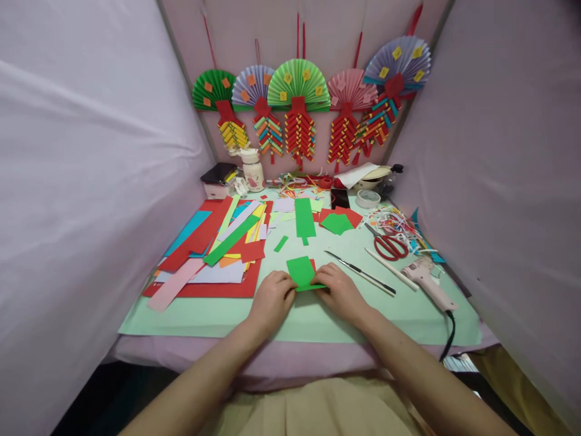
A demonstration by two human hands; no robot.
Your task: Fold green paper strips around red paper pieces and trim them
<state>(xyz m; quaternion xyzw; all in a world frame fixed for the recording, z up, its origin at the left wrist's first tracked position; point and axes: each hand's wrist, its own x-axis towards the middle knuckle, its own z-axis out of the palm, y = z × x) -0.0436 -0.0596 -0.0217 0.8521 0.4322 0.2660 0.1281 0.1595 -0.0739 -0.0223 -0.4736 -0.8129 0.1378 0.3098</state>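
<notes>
Near the front middle of the table, a narrow green paper strip (310,287) is pinched at its two ends. My left hand (273,298) closes its fingertips on the left end, and my right hand (339,292) grips the right end. Just beyond the strip lies a green paper piece (299,270), with a bit of red paper (312,264) showing at its right edge. Farther back is a long green rectangle (305,218) with a small tab at its bottom. A short green strip (281,244) rests to its left.
Stacked coloured papers (245,292) cover the left side. On the right lie a craft knife (363,274), a white stick (391,268), red-handled scissors (390,246) and a glue gun (429,283) with a cable. A bottle (253,172) stands behind; paper fans (298,85) hang on the back wall.
</notes>
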